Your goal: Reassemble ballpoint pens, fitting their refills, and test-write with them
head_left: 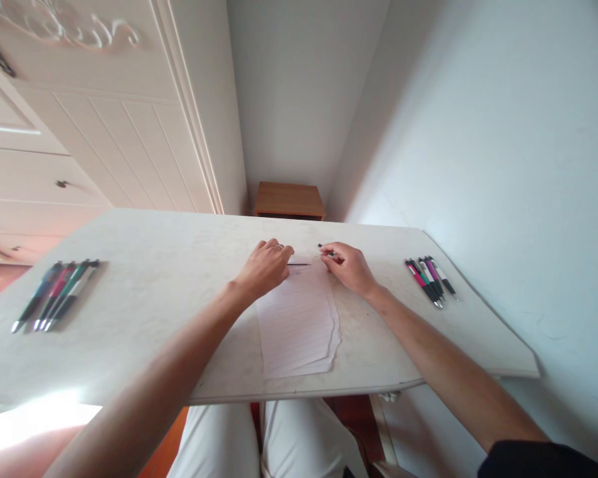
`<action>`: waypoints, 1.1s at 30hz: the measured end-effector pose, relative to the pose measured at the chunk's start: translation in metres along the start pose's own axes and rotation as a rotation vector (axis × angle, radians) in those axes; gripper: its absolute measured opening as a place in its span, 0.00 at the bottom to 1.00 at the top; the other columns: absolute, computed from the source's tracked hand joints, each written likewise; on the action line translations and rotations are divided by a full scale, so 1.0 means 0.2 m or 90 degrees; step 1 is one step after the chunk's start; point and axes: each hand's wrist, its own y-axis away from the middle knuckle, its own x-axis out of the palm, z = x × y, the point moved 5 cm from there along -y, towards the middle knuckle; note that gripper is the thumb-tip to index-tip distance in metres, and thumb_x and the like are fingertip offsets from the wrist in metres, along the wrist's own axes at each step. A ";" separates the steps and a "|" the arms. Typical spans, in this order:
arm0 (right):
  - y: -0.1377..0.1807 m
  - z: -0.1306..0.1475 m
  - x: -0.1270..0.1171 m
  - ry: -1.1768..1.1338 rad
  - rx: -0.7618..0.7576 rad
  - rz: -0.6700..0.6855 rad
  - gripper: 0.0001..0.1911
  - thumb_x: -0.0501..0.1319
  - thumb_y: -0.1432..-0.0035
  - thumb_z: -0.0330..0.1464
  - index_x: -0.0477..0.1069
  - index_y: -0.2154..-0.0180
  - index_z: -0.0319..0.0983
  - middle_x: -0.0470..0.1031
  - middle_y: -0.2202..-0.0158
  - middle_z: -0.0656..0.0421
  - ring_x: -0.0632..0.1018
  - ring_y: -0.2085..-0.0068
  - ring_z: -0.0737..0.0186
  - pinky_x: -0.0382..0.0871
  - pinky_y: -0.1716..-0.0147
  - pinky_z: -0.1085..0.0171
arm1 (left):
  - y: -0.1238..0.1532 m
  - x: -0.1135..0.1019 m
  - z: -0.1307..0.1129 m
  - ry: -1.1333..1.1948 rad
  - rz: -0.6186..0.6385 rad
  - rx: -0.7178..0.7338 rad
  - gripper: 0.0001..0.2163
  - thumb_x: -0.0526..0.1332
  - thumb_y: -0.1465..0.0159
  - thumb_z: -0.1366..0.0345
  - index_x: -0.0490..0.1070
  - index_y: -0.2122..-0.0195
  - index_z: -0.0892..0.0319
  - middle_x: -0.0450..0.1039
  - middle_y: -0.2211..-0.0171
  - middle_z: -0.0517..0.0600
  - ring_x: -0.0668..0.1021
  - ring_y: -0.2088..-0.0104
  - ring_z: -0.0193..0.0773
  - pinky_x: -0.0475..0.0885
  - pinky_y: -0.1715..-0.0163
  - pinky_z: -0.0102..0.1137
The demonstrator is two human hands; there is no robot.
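Note:
A torn sheet of lined paper [299, 322] lies in the middle of the white table [169, 279]. My left hand [265, 267] rests curled at the paper's far left corner, fingers bent and pressing down near its top edge. My right hand [347, 265] sits at the far right corner, its fingers pinched round a thin dark pen [325, 249] whose end sticks out to the left. The hands are about a hand's width apart.
Several pens [57, 294] lie in a row at the table's left end. Another group of several pens [431, 279] lies at the right end, near the wall. A white wardrobe stands at the left and a small wooden stand [289, 199] behind the table.

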 end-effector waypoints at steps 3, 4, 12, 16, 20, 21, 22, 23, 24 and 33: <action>0.00 -0.01 0.00 -0.002 -0.007 -0.002 0.08 0.61 0.42 0.31 0.75 0.61 0.39 0.80 0.62 0.55 0.78 0.69 0.62 0.74 0.68 0.63 | 0.00 -0.01 0.00 0.008 0.000 -0.004 0.12 0.57 0.42 0.73 0.75 0.58 0.62 0.79 0.65 0.55 0.75 0.56 0.48 0.67 0.57 0.38; 0.00 -0.01 0.00 -0.003 -0.008 -0.002 0.08 0.61 0.42 0.31 0.75 0.61 0.39 0.80 0.62 0.55 0.78 0.68 0.62 0.74 0.68 0.63 | 0.00 -0.01 0.00 0.016 0.000 -0.007 0.12 0.56 0.42 0.73 0.76 0.59 0.61 0.79 0.65 0.55 0.75 0.56 0.48 0.68 0.57 0.38; 0.00 0.02 0.00 0.004 -0.023 0.004 0.07 0.61 0.42 0.31 0.76 0.62 0.39 0.79 0.62 0.54 0.79 0.64 0.60 0.74 0.66 0.63 | 0.00 -0.05 0.04 0.131 0.009 -0.027 0.13 0.56 0.44 0.73 0.78 0.61 0.60 0.80 0.66 0.52 0.77 0.58 0.46 0.71 0.55 0.37; 0.00 0.04 0.00 0.023 -0.032 0.003 0.07 0.60 0.42 0.30 0.76 0.62 0.38 0.79 0.63 0.55 0.78 0.68 0.62 0.73 0.67 0.64 | 0.01 -0.05 0.05 0.141 0.006 -0.028 0.13 0.56 0.44 0.73 0.78 0.62 0.59 0.80 0.66 0.51 0.77 0.58 0.46 0.71 0.54 0.37; 0.00 0.05 0.00 0.031 -0.043 0.008 0.08 0.59 0.43 0.29 0.76 0.62 0.38 0.79 0.64 0.55 0.77 0.68 0.63 0.72 0.68 0.66 | 0.00 -0.05 0.06 0.137 0.014 -0.030 0.14 0.56 0.45 0.73 0.78 0.62 0.59 0.80 0.66 0.50 0.77 0.58 0.46 0.71 0.55 0.37; 0.00 0.05 0.00 0.033 -0.045 0.010 0.08 0.59 0.43 0.28 0.76 0.63 0.38 0.79 0.64 0.55 0.77 0.68 0.64 0.72 0.68 0.66 | 0.00 -0.05 0.06 0.135 0.015 -0.032 0.14 0.56 0.45 0.73 0.78 0.62 0.59 0.80 0.67 0.50 0.77 0.58 0.46 0.71 0.56 0.37; 0.00 0.05 0.00 0.035 -0.047 0.012 0.08 0.59 0.43 0.28 0.76 0.63 0.38 0.79 0.64 0.55 0.77 0.69 0.64 0.72 0.69 0.66 | 0.00 -0.05 0.07 0.134 0.018 -0.034 0.13 0.56 0.46 0.72 0.78 0.63 0.59 0.80 0.67 0.50 0.77 0.59 0.46 0.71 0.56 0.37; 0.00 0.05 0.00 0.036 -0.049 0.014 0.08 0.59 0.43 0.28 0.76 0.63 0.38 0.79 0.64 0.55 0.77 0.69 0.64 0.71 0.69 0.66 | 0.00 -0.05 0.07 0.136 0.020 -0.036 0.13 0.56 0.46 0.72 0.78 0.63 0.58 0.80 0.67 0.50 0.77 0.59 0.46 0.71 0.56 0.37; 0.00 0.06 0.00 0.037 -0.051 0.015 0.08 0.59 0.43 0.28 0.76 0.63 0.38 0.79 0.64 0.55 0.76 0.69 0.64 0.71 0.69 0.66 | 0.01 -0.05 0.08 0.139 0.024 -0.040 0.13 0.57 0.46 0.72 0.78 0.64 0.58 0.80 0.67 0.50 0.77 0.59 0.46 0.71 0.56 0.36; 0.00 0.06 0.00 0.037 -0.052 0.023 0.08 0.59 0.42 0.28 0.76 0.63 0.39 0.79 0.65 0.55 0.75 0.72 0.65 0.70 0.70 0.66 | 0.02 -0.03 0.12 0.194 -0.001 -0.074 0.12 0.57 0.45 0.69 0.77 0.62 0.59 0.78 0.65 0.51 0.78 0.63 0.43 0.72 0.58 0.35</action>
